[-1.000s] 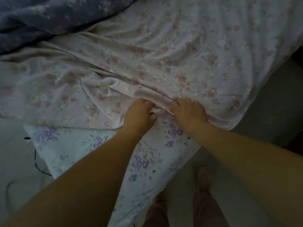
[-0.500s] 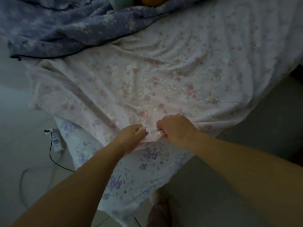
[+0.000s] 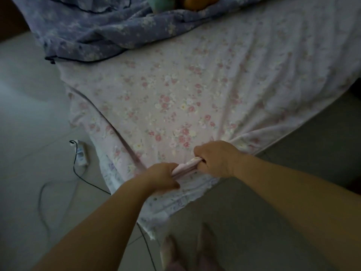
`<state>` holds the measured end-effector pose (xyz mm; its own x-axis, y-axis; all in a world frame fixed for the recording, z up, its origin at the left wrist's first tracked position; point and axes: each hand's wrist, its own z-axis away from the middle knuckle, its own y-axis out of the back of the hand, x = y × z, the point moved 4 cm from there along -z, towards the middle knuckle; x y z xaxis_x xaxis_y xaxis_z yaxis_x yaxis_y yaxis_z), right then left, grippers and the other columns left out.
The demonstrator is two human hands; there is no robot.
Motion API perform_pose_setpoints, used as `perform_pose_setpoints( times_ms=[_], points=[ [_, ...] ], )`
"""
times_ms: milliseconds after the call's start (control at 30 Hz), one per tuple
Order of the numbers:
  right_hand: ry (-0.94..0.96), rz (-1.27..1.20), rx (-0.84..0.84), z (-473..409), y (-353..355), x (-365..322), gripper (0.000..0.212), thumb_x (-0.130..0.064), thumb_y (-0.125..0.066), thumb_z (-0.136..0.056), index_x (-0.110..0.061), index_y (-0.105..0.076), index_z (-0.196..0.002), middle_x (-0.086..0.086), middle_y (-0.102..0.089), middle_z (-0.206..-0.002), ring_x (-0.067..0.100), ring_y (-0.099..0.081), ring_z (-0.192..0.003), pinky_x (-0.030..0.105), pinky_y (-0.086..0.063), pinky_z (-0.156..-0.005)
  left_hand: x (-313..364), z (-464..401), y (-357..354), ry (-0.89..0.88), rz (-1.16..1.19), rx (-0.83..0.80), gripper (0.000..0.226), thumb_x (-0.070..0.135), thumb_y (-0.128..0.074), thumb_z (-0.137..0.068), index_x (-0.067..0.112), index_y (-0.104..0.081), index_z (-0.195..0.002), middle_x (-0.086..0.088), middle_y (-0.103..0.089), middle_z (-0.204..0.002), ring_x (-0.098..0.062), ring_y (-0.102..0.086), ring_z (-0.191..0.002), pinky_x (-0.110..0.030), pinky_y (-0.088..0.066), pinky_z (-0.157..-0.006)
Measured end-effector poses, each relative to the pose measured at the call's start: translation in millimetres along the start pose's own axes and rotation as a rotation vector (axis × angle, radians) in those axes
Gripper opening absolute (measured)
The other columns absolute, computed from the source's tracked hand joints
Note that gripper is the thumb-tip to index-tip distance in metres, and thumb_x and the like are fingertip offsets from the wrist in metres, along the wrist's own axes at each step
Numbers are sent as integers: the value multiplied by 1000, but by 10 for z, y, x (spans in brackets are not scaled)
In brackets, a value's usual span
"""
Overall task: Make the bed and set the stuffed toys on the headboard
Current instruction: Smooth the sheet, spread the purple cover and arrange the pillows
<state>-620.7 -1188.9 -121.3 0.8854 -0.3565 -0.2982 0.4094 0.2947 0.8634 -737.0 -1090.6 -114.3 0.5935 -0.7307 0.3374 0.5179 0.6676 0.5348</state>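
Gripping pink sheet [image 3: 175,106] w/ both hands

head cam | single view, no second to overlap | looks forward and steeply down from above bed corner | close over both forearms, pink floral sheet [image 3: 175,98] fills mid-frame | floor [image 3: 23,118] at left, wide-angle edge bend

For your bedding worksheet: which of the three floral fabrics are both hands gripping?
The pink-flowered sheet, bunched between left hand and right hand; not the blue quilt or purple-flowered layer.
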Motion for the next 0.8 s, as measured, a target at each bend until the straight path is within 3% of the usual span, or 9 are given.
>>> perform_pose_setpoints(
  times_ms=[133,167,267,333,500,567,667,733,800],
  points=[
    [34,173,-27,61,-54,-56,51,-66,-51,-80,-21,-43,-103,2,-58,-100,26,-56,-89,33,-40,-75,-72,-12,-56,-37,3,-13,52,20,-62,-85,26,-46,-134,-7,-58,-127,-23,-55,-111,-26,-41,-90],
    [35,242,-48,61,-75,-67,49,-61,-53,-82,-20,-43,-108,3,-56,-104,26,-55,-93,33,-39,-76,-86,-23,-77,-47,-3,-19,54,21,-62,-85,27,-44,-136,-7,-57,-127,-23,-55,-112,-27,-41,-90],
    [-11,320,11,84,-169,-104,20,-17,-45,-94,-15,-43,-114,10,-51,-111,29,-51,-100,34,-32,-69,-120,-39,-126,-73,-31,-60,63,21,-63,-85,28,-37,-142,-5,-52,-134,-22,-51,-119,-26,-38,-93],
    [-107,288,21,146,-289,-107,23,-9,-39,-95,-15,-45,-116,12,-49,-113,31,-49,-101,34,-29,-67,-135,-17,-176,-88,-51,-91,67,19,-65,-84,27,-35,-143,-2,-48,-139,-21,-47,-124,-26,-36,-98],
    [-192,227,-195,269,-642,-150,26,-15,-40,-98,-18,-50,-122,11,-49,-119,30,-49,-111,37,-43,-81,-189,61,-430,-124,-198,-129,40,19,-68,-80,19,-52,-116,-4,-55,-116,-24,-52,-114,-27,-39,-83],
    [-212,157,-275,303,-676,-163,28,-11,-42,-95,-19,-54,-119,10,-51,-122,29,-50,-113,36,-44,-87,-220,113,-534,-130,-227,-186,36,19,-67,-80,18,-55,-114,-4,-56,-111,-24,-54,-107,-27,-40,-80],
    [-226,140,-463,344,-715,-219,30,-11,-47,-91,-21,-56,-118,7,-54,-124,27,-53,-110,31,-42,-83,-301,191,-689,-105,-61,-291,15,11,-66,-81,14,-60,-94,-6,-56,-90,-22,-56,-82,-32,-50,-70],
    [-225,183,-622,356,-738,-295,30,-10,-51,-88,-19,-59,-116,4,-57,-120,24,-55,-103,32,-42,-79,-358,246,-756,-103,16,-295,19,9,-65,-83,13,-63,-101,-5,-58,-93,-18,-56,-82,-30,-53,-75],
    [-226,206,-688,319,-726,-418,31,-10,-54,-88,-17,-60,-117,2,-57,-116,22,-55,-100,30,-41,-77,-423,275,-793,-116,70,-282,28,12,-66,-83,17,-63,-111,-3,-61,-107,-17,-58,-96,-27,-51,-86]
  ],
)
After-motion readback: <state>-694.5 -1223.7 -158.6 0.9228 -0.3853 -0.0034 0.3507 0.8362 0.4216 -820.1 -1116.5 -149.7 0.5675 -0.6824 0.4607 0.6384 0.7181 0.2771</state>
